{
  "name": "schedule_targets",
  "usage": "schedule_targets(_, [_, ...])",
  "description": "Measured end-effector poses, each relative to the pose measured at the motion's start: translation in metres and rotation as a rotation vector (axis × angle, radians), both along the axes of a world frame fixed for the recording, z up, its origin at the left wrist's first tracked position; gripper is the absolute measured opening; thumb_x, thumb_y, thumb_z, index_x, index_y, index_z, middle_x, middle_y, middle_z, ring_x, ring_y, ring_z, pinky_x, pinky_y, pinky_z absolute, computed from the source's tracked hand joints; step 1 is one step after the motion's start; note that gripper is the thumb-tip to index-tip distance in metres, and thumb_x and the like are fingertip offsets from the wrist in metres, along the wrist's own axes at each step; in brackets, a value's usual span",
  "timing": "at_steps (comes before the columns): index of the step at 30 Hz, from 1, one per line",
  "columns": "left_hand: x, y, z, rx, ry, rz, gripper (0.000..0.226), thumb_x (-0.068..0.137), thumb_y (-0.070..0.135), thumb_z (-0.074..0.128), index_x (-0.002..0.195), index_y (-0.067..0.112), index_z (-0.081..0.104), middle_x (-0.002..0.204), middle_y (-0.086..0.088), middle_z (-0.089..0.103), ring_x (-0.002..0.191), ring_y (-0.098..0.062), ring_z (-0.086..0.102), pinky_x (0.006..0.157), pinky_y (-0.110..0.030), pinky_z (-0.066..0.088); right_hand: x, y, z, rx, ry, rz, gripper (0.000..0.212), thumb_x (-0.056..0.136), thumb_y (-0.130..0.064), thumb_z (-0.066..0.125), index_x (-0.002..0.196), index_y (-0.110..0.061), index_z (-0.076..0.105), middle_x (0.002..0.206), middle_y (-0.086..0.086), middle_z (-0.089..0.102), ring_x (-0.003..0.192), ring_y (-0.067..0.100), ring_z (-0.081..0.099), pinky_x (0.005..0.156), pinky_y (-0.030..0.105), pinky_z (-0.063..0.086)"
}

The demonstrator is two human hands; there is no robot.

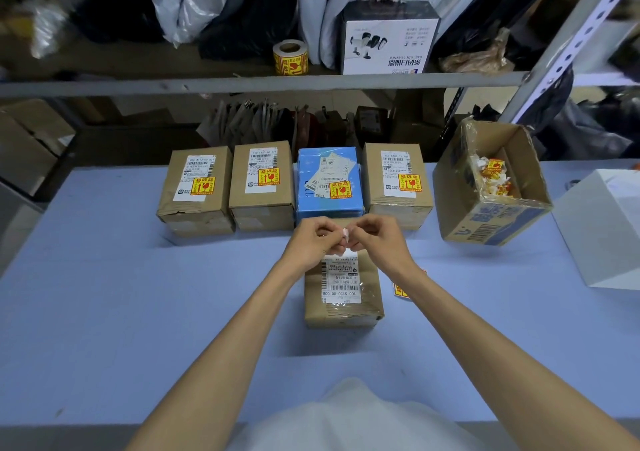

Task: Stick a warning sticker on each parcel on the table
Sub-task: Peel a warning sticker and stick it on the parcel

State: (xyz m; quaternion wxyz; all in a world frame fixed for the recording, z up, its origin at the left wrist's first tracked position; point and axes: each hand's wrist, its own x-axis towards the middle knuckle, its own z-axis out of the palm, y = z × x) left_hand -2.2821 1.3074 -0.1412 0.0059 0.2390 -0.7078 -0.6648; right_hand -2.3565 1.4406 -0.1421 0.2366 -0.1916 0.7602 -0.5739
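I see my left hand (311,241) and right hand (377,239) with curled fingers, both pinching one white paper (345,233) above the brown box (343,298) on the blue table (138,294).

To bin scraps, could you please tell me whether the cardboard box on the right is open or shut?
Open: the cardboard box has an uncovered top, and sticker scraps lie inside.

light: table (138,277) evenly lit | shadows: soft | shelf (242,85): dim, blurred | edges: bowed
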Motion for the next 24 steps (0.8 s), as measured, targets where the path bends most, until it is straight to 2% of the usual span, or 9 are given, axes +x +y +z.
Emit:
schedule_targets(5, [-0.0029, 0.0027, 0.0014, 0.021, -0.015, 0.002, 0.009, 0.092, 0.014, 0.057, 0.085, 0.009, 0.061, 0.076, -0.005, 0.065, 0.07, -0.015, 0.063, 0.075, -0.029, 0.054, 0.0024, 0.0, 0.0032, -0.006, -0.018, -0.008, 0.01, 0.09, -0.008, 0.06, 0.087, -0.003, 0.068, 0.076, 0.016, 0.071, 0.069, 0.025, 0.071, 0.068, 0.035, 0.06])
schedule_targets(8, [-0.0034, 0.0035, 0.0024, -0.021, 0.001, -0.014, 0.022, 0.092, 0.029, 0.062, 0.088, 0.007, 0.061, 0.074, -0.002, 0.066, 0.066, -0.011, 0.062, 0.067, -0.023, 0.053, 0.0032, 0.0002, 0.0058, 0.002, -0.012, 0.002, 0.01, 0.09, -0.009, 0.06, 0.086, -0.004, 0.068, 0.076, 0.013, 0.072, 0.07, 0.023, 0.072, 0.067, 0.034, 0.06])
schedule_targets(11, [-0.004, 0.0026, 0.0012, -0.019, 0.026, -0.019, 0.02, 0.089, 0.026, 0.064, 0.082, 0.008, 0.058, 0.071, -0.004, 0.064, 0.061, -0.012, 0.06, 0.06, -0.021, 0.051, 0.0026, 0.0, 0.0073, 0.025, -0.012, 0.011, 0.011, 0.089, -0.007, 0.06, 0.087, -0.001, 0.069, 0.074, 0.013, 0.071, 0.065, 0.019, 0.069, 0.065, 0.031, 0.057])
schedule_targets(13, [-0.004, 0.0008, -0.0003, 0.033, 0.042, 0.003, 0.016, 0.09, 0.019, 0.064, 0.08, 0.008, 0.057, 0.07, -0.006, 0.062, 0.059, -0.012, 0.059, 0.059, -0.019, 0.051, 0.0025, 0.0, 0.0081, 0.018, -0.037, 0.008, 0.011, 0.09, -0.006, 0.059, 0.087, -0.001, 0.068, 0.073, 0.013, 0.07, 0.063, 0.018, 0.067, 0.064, 0.031, 0.056])
schedule_targets(19, [-0.0024, -0.0011, -0.0062, 0.217, 0.001, 0.04, 0.013, 0.097, 0.015, 0.053, 0.096, 0.003, 0.059, 0.075, -0.007, 0.065, 0.067, -0.01, 0.063, 0.063, -0.016, 0.051, -0.0001, 0.0015, 0.0067, -0.017, -0.097, -0.044, 0.014, 0.093, -0.004, 0.055, 0.09, 0.003, 0.066, 0.076, 0.017, 0.069, 0.065, 0.018, 0.067, 0.067, 0.031, 0.056])
schedule_targets(22, [-0.0056, 0.0014, -0.0054, 0.261, -0.032, 0.073, 0.015, 0.098, 0.014, 0.048, 0.089, 0.008, 0.059, 0.075, -0.007, 0.062, 0.065, -0.013, 0.059, 0.062, -0.018, 0.049, 0.0005, 0.0016, 0.0056, -0.028, -0.126, -0.031, 0.014, 0.093, -0.003, 0.053, 0.086, 0.001, 0.065, 0.073, 0.015, 0.068, 0.066, 0.021, 0.068, 0.066, 0.03, 0.056])
schedule_targets(24, [-0.0072, 0.004, -0.0036, 0.281, -0.037, 0.094, 0.02, 0.099, 0.022, 0.047, 0.087, 0.01, 0.057, 0.071, -0.004, 0.057, 0.061, -0.011, 0.055, 0.059, -0.018, 0.046, 0.0012, 0.0003, 0.0054, -0.034, -0.143, -0.015, 0.014, 0.093, -0.003, 0.052, 0.085, -0.001, 0.064, 0.072, 0.014, 0.068, 0.066, 0.022, 0.068, 0.065, 0.029, 0.056])
